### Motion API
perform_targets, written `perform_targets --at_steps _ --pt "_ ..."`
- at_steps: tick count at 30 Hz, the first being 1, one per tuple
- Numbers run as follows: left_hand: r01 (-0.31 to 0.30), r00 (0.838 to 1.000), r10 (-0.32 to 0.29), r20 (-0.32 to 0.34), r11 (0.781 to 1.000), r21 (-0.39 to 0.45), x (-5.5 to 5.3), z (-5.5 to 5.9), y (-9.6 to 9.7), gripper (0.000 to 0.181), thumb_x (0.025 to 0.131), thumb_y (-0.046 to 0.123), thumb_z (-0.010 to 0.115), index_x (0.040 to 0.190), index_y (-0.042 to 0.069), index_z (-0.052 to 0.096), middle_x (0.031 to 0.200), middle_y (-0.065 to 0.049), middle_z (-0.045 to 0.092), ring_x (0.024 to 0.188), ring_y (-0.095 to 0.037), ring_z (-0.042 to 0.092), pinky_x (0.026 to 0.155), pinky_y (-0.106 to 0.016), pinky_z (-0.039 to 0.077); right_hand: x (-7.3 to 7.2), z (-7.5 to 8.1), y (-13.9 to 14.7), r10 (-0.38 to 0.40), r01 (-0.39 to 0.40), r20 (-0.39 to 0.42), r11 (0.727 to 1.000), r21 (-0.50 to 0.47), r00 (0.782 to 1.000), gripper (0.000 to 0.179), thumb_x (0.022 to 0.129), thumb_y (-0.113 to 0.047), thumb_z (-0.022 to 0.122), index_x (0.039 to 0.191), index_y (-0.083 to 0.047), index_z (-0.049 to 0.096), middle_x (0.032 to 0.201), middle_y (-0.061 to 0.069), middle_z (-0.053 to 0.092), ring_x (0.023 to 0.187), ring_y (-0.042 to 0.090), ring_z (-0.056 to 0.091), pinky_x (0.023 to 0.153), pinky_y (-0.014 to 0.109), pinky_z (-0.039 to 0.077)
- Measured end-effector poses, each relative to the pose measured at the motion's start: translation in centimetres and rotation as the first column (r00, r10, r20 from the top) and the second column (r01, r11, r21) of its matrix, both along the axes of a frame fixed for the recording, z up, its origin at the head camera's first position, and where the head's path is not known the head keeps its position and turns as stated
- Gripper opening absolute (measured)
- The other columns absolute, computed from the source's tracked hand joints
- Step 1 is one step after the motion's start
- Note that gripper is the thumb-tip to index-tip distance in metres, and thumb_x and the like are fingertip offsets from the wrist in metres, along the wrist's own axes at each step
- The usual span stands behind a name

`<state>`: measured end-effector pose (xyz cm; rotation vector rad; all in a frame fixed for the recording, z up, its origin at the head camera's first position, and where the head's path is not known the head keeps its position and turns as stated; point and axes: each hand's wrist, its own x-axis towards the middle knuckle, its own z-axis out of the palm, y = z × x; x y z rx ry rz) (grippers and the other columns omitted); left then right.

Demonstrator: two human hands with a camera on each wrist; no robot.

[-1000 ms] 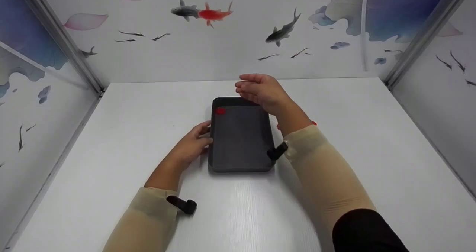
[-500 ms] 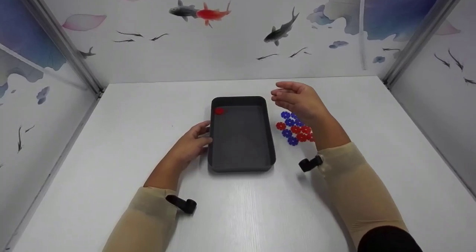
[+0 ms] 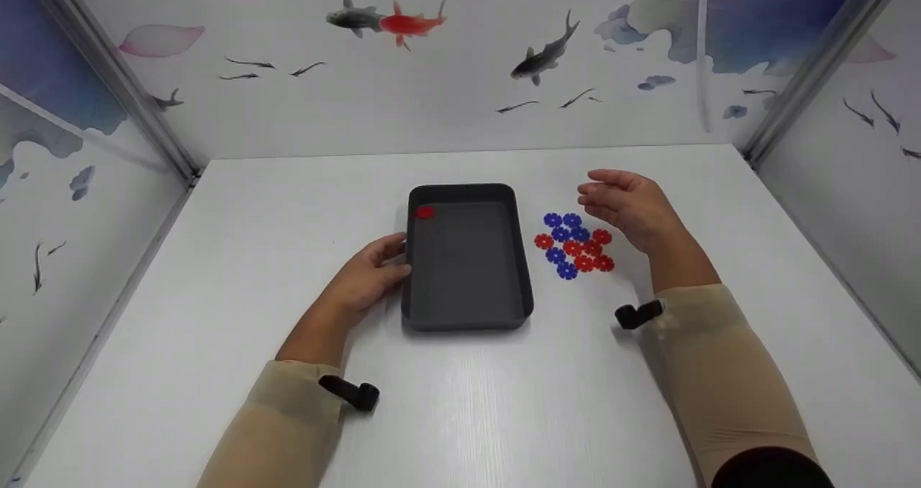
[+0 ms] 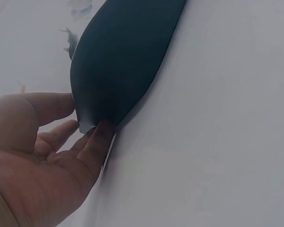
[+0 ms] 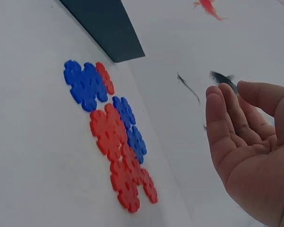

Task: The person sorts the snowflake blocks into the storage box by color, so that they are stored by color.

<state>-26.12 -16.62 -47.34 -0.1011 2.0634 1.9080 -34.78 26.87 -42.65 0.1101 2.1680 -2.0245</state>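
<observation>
In the head view a dark grey rectangular tray [image 3: 468,272] lies on the white table, with one red flower-shaped disc [image 3: 425,213] in its far left corner. My left hand [image 3: 367,276] rests against the outside of its left wall, thumb and fingertips at the side. The left wrist view has the fingertips [image 4: 102,132] right at the dark tray wall [image 4: 120,56]. My right hand [image 3: 633,211] hovers to the right of a cluster of flower-shaped discs, fingers loosely bent and nothing between them. Red discs [image 5: 109,130] and blue discs [image 5: 85,85] lie flat in the right wrist view.
Several blue discs [image 3: 567,270] and red discs [image 3: 604,263] lie close together just right of the tray. A white back panel [image 3: 468,124] with painted fish rises behind the table. Metal posts [image 3: 813,70] stand at the back corners.
My right hand has moved right, from over the tray's far right corner past the discs, which have come into full view. My left hand stays at the tray.
</observation>
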Motion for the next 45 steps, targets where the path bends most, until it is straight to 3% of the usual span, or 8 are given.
perform_targets --at_steps 6,15,19,22,28,33,45 --pt "-0.019 1.0 0.019 0.014 1.0 0.011 -0.1 0.0 -0.2 0.065 0.102 0.005 0.069 0.162 0.018 0.047 0.168 -0.004 0.046 0.156 -0.022 0.045 0.128 -0.044 0.039 -0.7 -1.3 2.1 -0.022 0.021 0.077 1.0 0.012 0.997 0.051 0.102 -0.03 0.074 0.15 -0.02 0.06 0.152 0.012 0.062 0.134 0.023 0.066 0.103 0.025 0.058" --pt "-0.007 1.0 0.004 0.03 0.997 0.079 -0.4 -0.6 -0.4 0.066 0.102 0.004 0.068 0.162 0.016 0.045 0.169 -0.005 0.044 0.153 -0.023 0.048 0.127 -0.044 0.04 -1.4 -3.3 4.9 0.042 -0.067 0.156 0.984 0.163 0.987 0.062 0.101 -0.028 0.076 0.158 -0.018 0.051 0.15 0.006 0.064 0.138 0.025 0.062 0.108 0.028 0.057" --pt "-0.01 0.999 0.007 0.036 0.996 0.084 -0.4 -0.5 -0.3 0.066 0.102 0.004 0.069 0.162 0.017 0.045 0.169 -0.004 0.044 0.152 -0.022 0.049 0.126 -0.044 0.041 -1.4 -3.7 5.6 0.059 -0.111 0.182 0.952 0.286 0.981 0.058 0.101 -0.024 0.076 0.155 -0.022 0.055 0.15 0.004 0.065 0.134 0.02 0.064 0.103 0.025 0.058" --pt "-0.013 0.999 0.01 0.039 0.997 0.077 -0.4 -0.3 -0.3 0.066 0.102 0.005 0.069 0.162 0.017 0.045 0.17 -0.003 0.043 0.152 -0.022 0.049 0.126 -0.044 0.041 -1.4 -3.9 5.6 0.102 -0.164 0.177 0.91 0.382 0.979 0.055 0.101 -0.022 0.076 0.152 -0.023 0.057 0.15 0.005 0.066 0.132 0.02 0.065 0.101 0.024 0.057" --pt "-0.017 0.999 0.012 0.052 0.996 0.088 -0.4 -0.2 -0.5 0.065 0.102 0.004 0.068 0.162 0.019 0.046 0.169 -0.002 0.043 0.151 -0.021 0.05 0.124 -0.042 0.042 -1.5 -3.9 5.2 0.184 -0.241 0.159 0.827 0.507 0.97 0.055 0.097 -0.015 0.078 0.148 -0.024 0.059 0.146 0.006 0.065 0.132 0.026 0.061 0.114 0.041 0.051" --pt "-0.008 0.999 0.003 0.05 0.995 0.098 -0.4 -0.2 -0.4 0.067 0.102 0.004 0.068 0.163 0.017 0.044 0.17 -0.003 0.043 0.151 -0.022 0.05 0.122 -0.042 0.042 -1.3 -3.9 5.0 0.201 -0.254 0.157 0.805 0.536 0.967 0.055 0.097 -0.011 0.077 0.148 -0.023 0.059 0.145 0.007 0.065 0.135 0.03 0.058 0.121 0.051 0.046" --pt "-0.008 0.999 0.004 0.049 0.995 0.097 -0.1 -0.3 -0.2 0.067 0.102 0.004 0.068 0.163 0.017 0.043 0.171 -0.003 0.041 0.154 -0.022 0.047 0.126 -0.044 0.04 -0.6 -3.5 4.5 0.172 -0.24 0.169 0.75 0.616 0.971 0.053 0.095 -0.012 0.079 0.144 -0.025 0.063 0.141 0.008 0.063 0.132 0.032 0.055 0.116 0.051 0.05"
